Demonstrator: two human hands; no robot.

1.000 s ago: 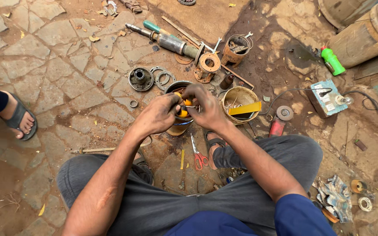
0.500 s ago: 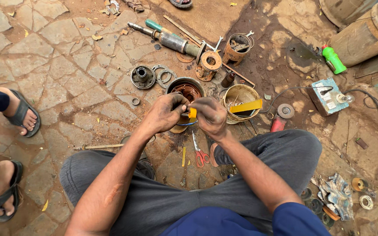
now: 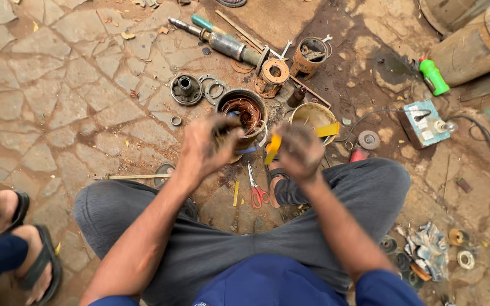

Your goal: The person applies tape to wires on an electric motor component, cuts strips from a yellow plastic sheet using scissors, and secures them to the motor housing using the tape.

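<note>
The person sits on the stone floor with knees spread, both hands raised over a stator — a round metal shell with copper windings showing inside — that stands upright on the ground between the feet.

The left hand is blurred; its fingers are curled in and seem to pinch something small and dark at the tips, but what it is cannot be told. The right hand is also blurred, closed loosely round a yellow strip that sticks out from its thumb side, angled down toward the stator. The two hands are apart, the stator's rim showing between them.

Just beside the stator on the right stands a tin with a yellow strip laid across its rim. Red-handled scissors lie on the ground below the hands, near a thin yellow stick. Behind the stator lie a round end cap, some rings, a long shaft and a rusty can. A green bottle lies well off to the right, near a small blue-white box with wires.

At the left edge another person's feet in dark sandals rest on the stones.
</note>
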